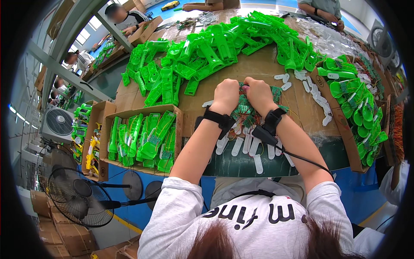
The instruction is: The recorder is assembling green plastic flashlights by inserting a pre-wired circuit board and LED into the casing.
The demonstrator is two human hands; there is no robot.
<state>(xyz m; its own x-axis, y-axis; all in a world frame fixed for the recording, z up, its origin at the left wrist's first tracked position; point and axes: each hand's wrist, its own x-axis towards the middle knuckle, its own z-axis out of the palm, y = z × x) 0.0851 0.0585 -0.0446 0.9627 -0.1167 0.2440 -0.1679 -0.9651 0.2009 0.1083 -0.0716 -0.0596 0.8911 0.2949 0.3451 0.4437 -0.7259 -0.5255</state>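
My left hand (226,96) and my right hand (259,95) are close together over the middle of the table, fingers curled inward. Both look closed, but the backs of the hands hide whatever is between the fingers. Below and between them lies a cluster of small green circuit boards (244,110) with thin wires. White plastic strips (237,146) fan out from the boards toward the table's near edge. A black band circles each wrist, and a dark cable runs along my right forearm.
Beyond my hands, bright green plastic shells (211,54) form a heap. At left, a cardboard box (142,165) holds more shells, some with boards. Another box (340,125) of shells stands right, beside a row of white pieces (318,98). A fan (81,190) stands lower left; other people work farther off.
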